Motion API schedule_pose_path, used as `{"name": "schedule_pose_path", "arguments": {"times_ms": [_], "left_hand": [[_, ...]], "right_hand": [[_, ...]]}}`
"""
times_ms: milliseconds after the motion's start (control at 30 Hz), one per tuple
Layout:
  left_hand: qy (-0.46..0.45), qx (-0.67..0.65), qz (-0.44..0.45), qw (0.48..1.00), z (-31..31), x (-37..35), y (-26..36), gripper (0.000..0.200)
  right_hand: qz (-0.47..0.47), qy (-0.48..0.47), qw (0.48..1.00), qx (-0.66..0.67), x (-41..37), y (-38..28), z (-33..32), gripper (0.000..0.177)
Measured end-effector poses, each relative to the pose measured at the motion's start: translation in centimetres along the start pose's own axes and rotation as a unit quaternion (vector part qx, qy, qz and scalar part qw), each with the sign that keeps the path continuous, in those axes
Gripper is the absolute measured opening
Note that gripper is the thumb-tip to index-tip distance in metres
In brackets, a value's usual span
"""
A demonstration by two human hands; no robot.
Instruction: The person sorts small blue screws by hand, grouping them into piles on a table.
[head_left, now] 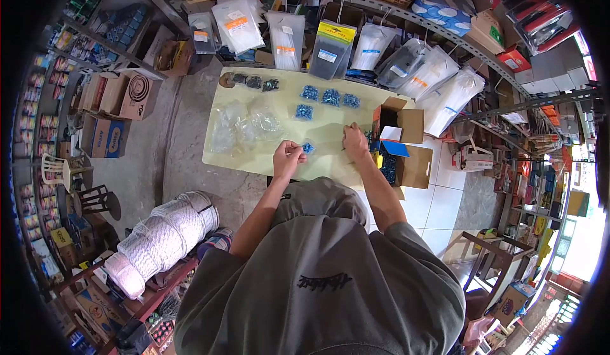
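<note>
My left hand [289,159] pinches the edge of a small clear plastic bag [308,148] with blue pieces in it, low over the pale table [324,163]. To its right, my right hand [355,143] is closed, fingers curled downward; whatever they hold is hidden. Just beyond that hand stands an open cardboard box [417,166] with dark small pieces [388,166] inside and a blue flap or card [396,148] at its opening. Several filled bags of blue pieces [330,97] lie toward the table's far side. Loose clear plastic bags [236,126] are spread at the left.
Dark small packs [253,82] and a brown roll [227,80] lie at the table's far left corner. Packs of cable ties [332,49] hang from a metal rack [394,13] along the far edge. A large rope bundle [166,237] sits at the lower left.
</note>
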State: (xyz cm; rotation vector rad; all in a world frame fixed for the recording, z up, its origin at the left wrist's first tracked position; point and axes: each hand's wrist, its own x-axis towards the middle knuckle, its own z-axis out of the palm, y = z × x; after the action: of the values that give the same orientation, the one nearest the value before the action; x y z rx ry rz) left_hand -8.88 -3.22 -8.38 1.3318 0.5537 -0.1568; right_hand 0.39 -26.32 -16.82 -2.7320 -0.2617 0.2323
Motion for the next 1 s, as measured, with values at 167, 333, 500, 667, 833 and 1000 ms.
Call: {"name": "schedule_pose_path", "arguments": {"times_ms": [167, 333, 500, 667, 833, 1000], "left_hand": [[0.004, 0.002, -0.003, 1.000, 0.0, 0.0, 0.2, 0.011], [0.002, -0.002, -0.007, 1.000, -0.2, 0.3, -0.3, 0.012], [0.001, -0.010, -0.010, 1.000, 0.0, 0.3, -0.1, 0.012], [0.004, -0.001, -0.008, 1.000, 0.2, 0.2, 0.2, 0.013], [0.006, 0.003, -0.010, 1.000, 0.1, 0.3, 0.0, 0.012], [0.004, -0.003, 0.002, 1.000, 0.0, 0.2, -0.1, 0.012]], "right_hand": [[0.022, 0.031, 0.997, 0.062, -0.1, -0.3, -1.2, 0.015], [0.115, -0.018, 0.880, 0.461, 0.2, -1.3, -2.7, 0.020], [0.107, -0.099, 0.745, 0.651, -2.1, -6.8, -7.7, 0.011], [0.029, -0.151, 0.778, 0.610, -2.7, -8.9, -7.4, 0.014], [-0.001, -0.154, 0.812, 0.564, -2.7, -9.8, -6.4, 0.015], [0.012, -0.160, 0.798, 0.581, -2.8, -9.8, -5.7, 0.018]]}}
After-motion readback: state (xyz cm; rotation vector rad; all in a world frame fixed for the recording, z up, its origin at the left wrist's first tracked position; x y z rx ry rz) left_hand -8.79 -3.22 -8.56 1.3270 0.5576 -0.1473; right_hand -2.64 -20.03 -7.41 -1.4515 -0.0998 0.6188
